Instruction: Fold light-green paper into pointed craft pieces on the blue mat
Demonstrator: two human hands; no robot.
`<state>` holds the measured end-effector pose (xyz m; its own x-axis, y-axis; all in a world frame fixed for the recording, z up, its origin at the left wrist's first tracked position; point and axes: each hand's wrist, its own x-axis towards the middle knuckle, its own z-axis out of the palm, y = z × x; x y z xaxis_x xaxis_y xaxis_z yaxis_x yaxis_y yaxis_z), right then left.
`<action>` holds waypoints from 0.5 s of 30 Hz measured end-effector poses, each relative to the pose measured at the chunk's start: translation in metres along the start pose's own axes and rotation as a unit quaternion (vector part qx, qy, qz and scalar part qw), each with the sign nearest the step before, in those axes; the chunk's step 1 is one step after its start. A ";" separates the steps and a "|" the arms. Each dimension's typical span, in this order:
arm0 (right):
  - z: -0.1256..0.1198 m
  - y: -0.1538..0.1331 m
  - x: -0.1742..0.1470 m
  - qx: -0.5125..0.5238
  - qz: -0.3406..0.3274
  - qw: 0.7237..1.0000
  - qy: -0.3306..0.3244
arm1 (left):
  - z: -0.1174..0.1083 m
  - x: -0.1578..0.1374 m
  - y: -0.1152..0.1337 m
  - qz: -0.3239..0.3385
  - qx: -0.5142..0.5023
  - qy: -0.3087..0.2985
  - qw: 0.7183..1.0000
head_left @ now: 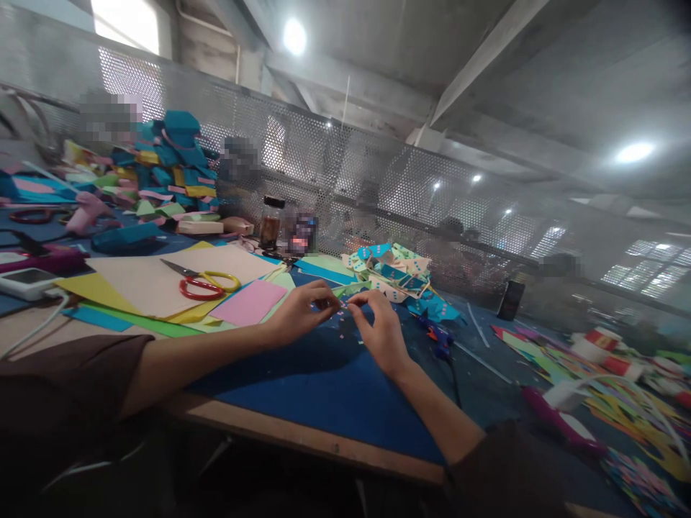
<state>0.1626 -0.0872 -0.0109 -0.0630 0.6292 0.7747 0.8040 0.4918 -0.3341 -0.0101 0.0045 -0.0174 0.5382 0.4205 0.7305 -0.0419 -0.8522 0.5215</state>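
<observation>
Above the blue tabletop, my left hand and my right hand face each other with their fingertips almost touching. Both are closed in a pinch, thumb against fingers. Whatever lies between the fingertips is too small to make out. Tiny pink paper bits are scattered on the table below them. Just behind my hands lies a heap of blue, green and cream paper pieces with dots. To the left, a pink paper sheet is near my left wrist, and scissors with red and yellow handles rest on larger sheets.
A dark blue glue gun lies right of my right hand. A lidded jar stands behind the sheets. Cut paper is piled high at the back left. On the right are a purple power strip and coloured paper strips.
</observation>
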 end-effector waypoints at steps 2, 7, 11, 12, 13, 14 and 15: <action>0.000 0.000 -0.001 -0.038 -0.039 0.999 -0.003 | 0.000 0.000 0.000 -0.004 -0.004 0.002 1.000; 0.001 0.002 -0.003 -0.102 -0.073 0.992 -0.035 | 0.001 -0.001 0.002 -0.006 -0.001 -0.005 1.000; 0.001 0.003 -0.004 -0.125 -0.081 0.988 -0.047 | 0.000 -0.001 0.003 -0.004 -0.005 -0.014 1.000; 0.000 0.003 -0.004 -0.130 -0.084 0.987 -0.047 | 0.000 -0.001 0.003 -0.003 -0.004 -0.016 1.000; 0.000 0.003 -0.003 -0.133 -0.087 0.986 -0.047 | 0.000 0.000 0.004 -0.002 -0.001 -0.017 1.000; 0.000 0.003 -0.003 -0.136 -0.090 0.986 -0.046 | 0.000 0.000 0.004 -0.003 0.002 -0.018 1.000; 0.000 0.003 -0.003 -0.138 -0.093 0.985 -0.044 | -0.001 0.000 0.004 -0.002 0.005 -0.017 1.000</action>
<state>0.1657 -0.0876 -0.0146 -0.2654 0.6002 0.7545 0.9032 0.4286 -0.0233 -0.0110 0.0009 -0.0151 0.5672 0.4135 0.7122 -0.0316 -0.8533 0.5205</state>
